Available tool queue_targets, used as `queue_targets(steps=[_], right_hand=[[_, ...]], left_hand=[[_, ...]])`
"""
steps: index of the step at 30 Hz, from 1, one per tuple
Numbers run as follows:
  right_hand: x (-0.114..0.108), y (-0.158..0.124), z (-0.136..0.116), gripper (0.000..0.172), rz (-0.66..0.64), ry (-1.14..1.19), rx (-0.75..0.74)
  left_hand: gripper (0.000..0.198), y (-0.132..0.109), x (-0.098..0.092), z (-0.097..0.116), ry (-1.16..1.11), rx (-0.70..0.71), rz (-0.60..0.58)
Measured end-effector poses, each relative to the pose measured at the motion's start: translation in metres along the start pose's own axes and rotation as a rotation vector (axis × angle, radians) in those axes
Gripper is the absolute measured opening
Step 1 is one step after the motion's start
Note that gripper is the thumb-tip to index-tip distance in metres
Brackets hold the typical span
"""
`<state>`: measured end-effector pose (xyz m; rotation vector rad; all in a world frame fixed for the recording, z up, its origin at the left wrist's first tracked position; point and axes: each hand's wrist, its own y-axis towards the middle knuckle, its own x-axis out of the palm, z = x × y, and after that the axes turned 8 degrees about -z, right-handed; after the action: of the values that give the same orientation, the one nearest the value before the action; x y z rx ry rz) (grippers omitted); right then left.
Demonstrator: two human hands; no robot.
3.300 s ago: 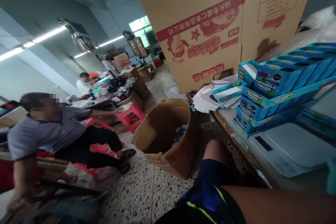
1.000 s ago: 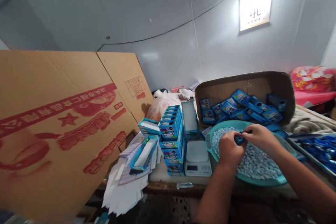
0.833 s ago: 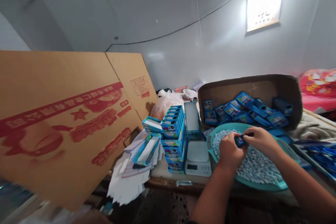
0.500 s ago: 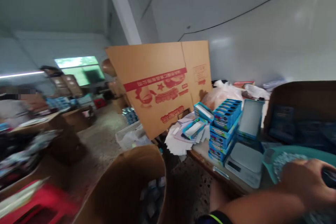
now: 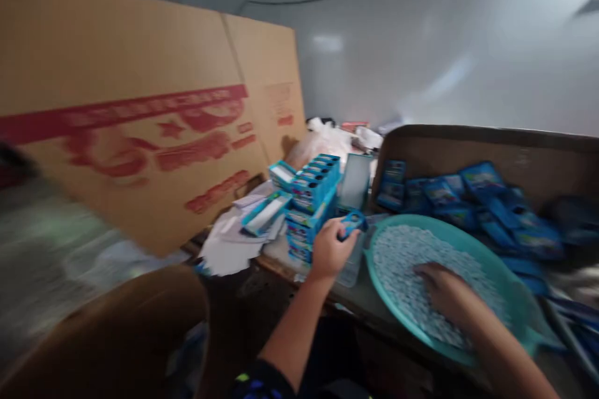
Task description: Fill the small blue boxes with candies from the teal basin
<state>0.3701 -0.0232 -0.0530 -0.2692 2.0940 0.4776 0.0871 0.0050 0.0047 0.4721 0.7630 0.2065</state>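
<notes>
My left hand [image 5: 330,246] is closed round a small blue printed box [image 5: 354,222], held above the table just left of a wide turquoise basin [image 5: 378,271]. Pale, small pellets [image 5: 405,249] fill much of the basin. Reaching in from the right, my right hand [image 5: 442,290] touches the pellets with its fingers pointing down; blur and the pellets hide the fingertips. Beneath the left hand lies a pale kitchen scale [image 5: 350,269], mostly covered by it. Beside that hand rises a stack of blue boxes [image 5: 302,234], with a row of small boxes on top.
Behind the basin, an open carton [image 5: 468,137] holds several blue packs [image 5: 484,184]. A blue tray [image 5: 266,215] lies on loose papers [image 5: 227,246]. A large printed cardboard sheet [image 5: 140,68] stands at left, above an open brown carton [image 5: 140,305].
The view has swung right and closer to the table. My left hand has moved from over the basin to over the scale. My right hand now shows, down in the pellets.
</notes>
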Motion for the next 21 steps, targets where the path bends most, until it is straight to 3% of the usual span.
queue_targets(steps=[2,5,9,11,13,15,18,21], right_hand=[[-0.011,-0.015,-0.002,0.042,-0.096,-0.042,0.115],[-0.017,-0.009,-0.014,0.039,-0.178,-0.059,0.201],[-0.024,0.000,-0.020,0.029,-0.182,-0.061,0.235],[-0.028,-0.001,-0.019,0.026,-0.199,-0.019,0.254],[-0.032,-0.004,-0.017,0.026,-0.215,0.063,0.260],[-0.035,-0.006,-0.014,0.024,-0.213,0.160,0.273],[-0.036,-0.006,-0.013,0.022,-0.207,0.264,0.324],[-0.037,-0.003,-0.012,0.022,-0.193,0.281,0.332]], left_hand=[[0.039,0.006,0.003,-0.022,0.011,0.023,-0.038],[0.036,0.011,0.016,-0.044,0.052,0.017,-0.125],[0.028,0.012,0.029,-0.050,0.081,-0.067,-0.118],[0.036,0.005,0.028,-0.049,0.055,-0.013,-0.073],[0.058,-0.013,0.021,-0.048,0.043,0.097,-0.047],[0.065,-0.042,0.009,-0.051,0.069,0.203,-0.020],[0.039,-0.095,-0.013,-0.065,0.141,0.298,0.001],[0.015,-0.134,-0.028,-0.086,0.136,0.270,-0.083]])
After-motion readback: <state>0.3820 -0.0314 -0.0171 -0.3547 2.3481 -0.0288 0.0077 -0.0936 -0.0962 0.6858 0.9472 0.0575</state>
